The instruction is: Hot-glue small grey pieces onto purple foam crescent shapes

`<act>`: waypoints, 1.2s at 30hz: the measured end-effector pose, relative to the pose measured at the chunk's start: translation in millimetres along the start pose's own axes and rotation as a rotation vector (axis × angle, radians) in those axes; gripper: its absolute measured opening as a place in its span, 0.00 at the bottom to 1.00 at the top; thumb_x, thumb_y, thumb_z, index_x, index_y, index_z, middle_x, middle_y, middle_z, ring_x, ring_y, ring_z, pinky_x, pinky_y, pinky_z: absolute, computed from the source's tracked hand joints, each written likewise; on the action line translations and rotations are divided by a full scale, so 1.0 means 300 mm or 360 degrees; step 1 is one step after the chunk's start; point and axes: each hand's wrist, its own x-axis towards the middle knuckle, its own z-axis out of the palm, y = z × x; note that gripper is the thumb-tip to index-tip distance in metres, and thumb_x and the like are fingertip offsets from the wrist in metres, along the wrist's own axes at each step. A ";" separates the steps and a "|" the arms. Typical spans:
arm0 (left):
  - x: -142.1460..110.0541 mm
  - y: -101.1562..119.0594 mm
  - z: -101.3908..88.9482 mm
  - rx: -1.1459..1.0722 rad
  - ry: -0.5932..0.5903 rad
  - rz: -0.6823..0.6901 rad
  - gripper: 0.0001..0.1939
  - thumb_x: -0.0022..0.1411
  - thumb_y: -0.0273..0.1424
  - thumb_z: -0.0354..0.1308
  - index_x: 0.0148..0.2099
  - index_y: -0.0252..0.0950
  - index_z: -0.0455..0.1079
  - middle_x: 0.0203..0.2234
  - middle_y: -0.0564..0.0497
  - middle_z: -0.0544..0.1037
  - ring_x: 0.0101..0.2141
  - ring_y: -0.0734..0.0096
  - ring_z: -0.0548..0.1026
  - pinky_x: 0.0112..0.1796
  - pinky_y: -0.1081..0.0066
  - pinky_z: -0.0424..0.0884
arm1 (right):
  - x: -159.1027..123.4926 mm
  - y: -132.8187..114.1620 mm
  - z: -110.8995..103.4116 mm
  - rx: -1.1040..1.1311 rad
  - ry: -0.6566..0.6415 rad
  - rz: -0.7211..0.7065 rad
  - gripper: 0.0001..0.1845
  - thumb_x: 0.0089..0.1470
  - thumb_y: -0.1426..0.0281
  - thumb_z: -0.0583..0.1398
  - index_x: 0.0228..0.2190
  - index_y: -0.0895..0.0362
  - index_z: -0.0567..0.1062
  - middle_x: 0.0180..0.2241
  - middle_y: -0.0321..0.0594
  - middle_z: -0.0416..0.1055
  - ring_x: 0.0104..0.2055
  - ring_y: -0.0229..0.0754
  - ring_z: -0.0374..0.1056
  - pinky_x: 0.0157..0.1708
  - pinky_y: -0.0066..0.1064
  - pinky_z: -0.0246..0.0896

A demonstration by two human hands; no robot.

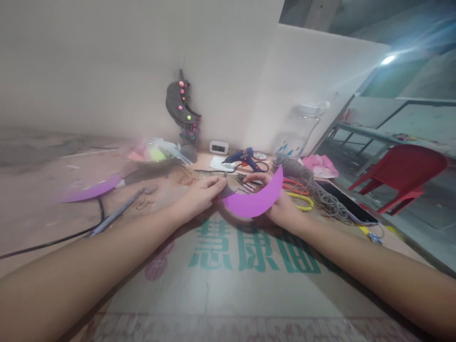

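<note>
A flat purple crescent cutout [254, 202] is held up over the middle of the table, its points turned upward. My left hand [203, 194] is closed in a pinch at its left end, where a dark grey patch [228, 191], perhaps wound yarn, covers the tip. Behind the crescent's right side, my right hand [285, 209] curls around it, with the index finger showing above the edge; the cutout hides part of the palm and the other fingers. Just beyond both hands lies a blue hot glue gun [245, 157].
Grey yarn [331, 202], a phone [347, 202] and yellow-handled scissors [302, 202] lie at right. A clear bottle [295, 135] and a small clock [218, 147] stand behind. A finished grey moon [176, 102] hangs on the wall. Another purple piece [94, 190] is at left.
</note>
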 end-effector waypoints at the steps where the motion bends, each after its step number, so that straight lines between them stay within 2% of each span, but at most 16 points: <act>1: -0.003 0.002 0.000 0.0081 -0.0018 -0.0014 0.21 0.59 0.50 0.54 0.28 0.35 0.61 0.20 0.57 0.62 0.20 0.79 0.60 0.20 0.78 0.58 | 0.004 -0.001 0.007 0.0157 0.0033 0.0097 0.17 0.53 0.66 0.61 0.45 0.53 0.67 0.50 0.46 0.68 0.48 0.46 0.68 0.46 0.40 0.64; 5: -0.010 0.008 0.000 0.0339 -0.0094 0.0071 0.23 0.61 0.49 0.50 0.25 0.35 0.59 0.18 0.56 0.62 0.19 0.79 0.58 0.19 0.77 0.54 | 0.010 -0.013 0.024 0.0649 -0.0075 0.0263 0.19 0.49 0.65 0.64 0.42 0.52 0.67 0.46 0.43 0.71 0.48 0.43 0.68 0.43 0.35 0.66; 9: -0.011 0.016 0.001 0.0450 -0.0112 0.0153 0.21 0.62 0.48 0.49 0.26 0.35 0.60 0.19 0.56 0.62 0.21 0.78 0.59 0.21 0.76 0.55 | -0.002 -0.025 0.028 0.0730 -0.0261 0.0334 0.21 0.48 0.66 0.65 0.45 0.53 0.68 0.43 0.43 0.73 0.39 0.40 0.71 0.38 0.32 0.66; 11: -0.012 0.019 0.000 0.0482 -0.0122 0.0172 0.21 0.63 0.47 0.49 0.27 0.35 0.60 0.20 0.56 0.63 0.22 0.77 0.60 0.23 0.76 0.56 | -0.006 -0.024 0.032 0.0746 -0.0281 0.0362 0.20 0.47 0.65 0.66 0.42 0.54 0.70 0.37 0.40 0.74 0.34 0.38 0.71 0.35 0.31 0.65; 14: -0.012 0.020 -0.002 0.0517 -0.0129 0.0176 0.22 0.63 0.47 0.48 0.26 0.35 0.60 0.20 0.56 0.62 0.22 0.77 0.60 0.23 0.76 0.56 | -0.005 -0.019 0.041 0.0656 -0.0195 0.0457 0.13 0.47 0.63 0.66 0.34 0.56 0.73 0.29 0.36 0.73 0.29 0.36 0.69 0.32 0.29 0.64; 17: -0.011 0.017 -0.003 0.0530 -0.0135 0.0177 0.22 0.63 0.48 0.48 0.26 0.35 0.59 0.20 0.56 0.62 0.22 0.77 0.60 0.23 0.75 0.55 | -0.002 -0.020 0.043 0.0436 -0.0102 0.0456 0.11 0.50 0.62 0.64 0.29 0.57 0.73 0.28 0.36 0.72 0.28 0.36 0.67 0.30 0.28 0.62; 22: -0.009 0.014 -0.005 0.0563 -0.0141 0.0181 0.22 0.63 0.47 0.48 0.26 0.35 0.59 0.21 0.56 0.62 0.23 0.77 0.60 0.24 0.75 0.55 | -0.003 -0.027 0.039 0.0206 -0.0086 0.0365 0.10 0.53 0.64 0.61 0.26 0.57 0.73 0.26 0.35 0.71 0.28 0.36 0.66 0.30 0.28 0.60; 27: -0.013 0.023 -0.001 0.0584 -0.0144 0.0179 0.21 0.63 0.46 0.48 0.26 0.35 0.59 0.20 0.56 0.62 0.22 0.78 0.60 0.23 0.75 0.55 | -0.005 -0.007 0.037 0.0277 -0.0082 0.0393 0.13 0.54 0.60 0.60 0.26 0.57 0.72 0.26 0.35 0.71 0.27 0.35 0.65 0.29 0.27 0.58; 36: -0.017 0.024 0.001 0.0500 -0.0200 0.0102 0.21 0.62 0.47 0.49 0.27 0.35 0.60 0.19 0.57 0.62 0.18 0.80 0.59 0.20 0.77 0.54 | -0.002 0.010 0.041 0.0293 -0.0048 0.0474 0.13 0.54 0.60 0.60 0.28 0.57 0.72 0.26 0.34 0.70 0.26 0.34 0.64 0.27 0.26 0.56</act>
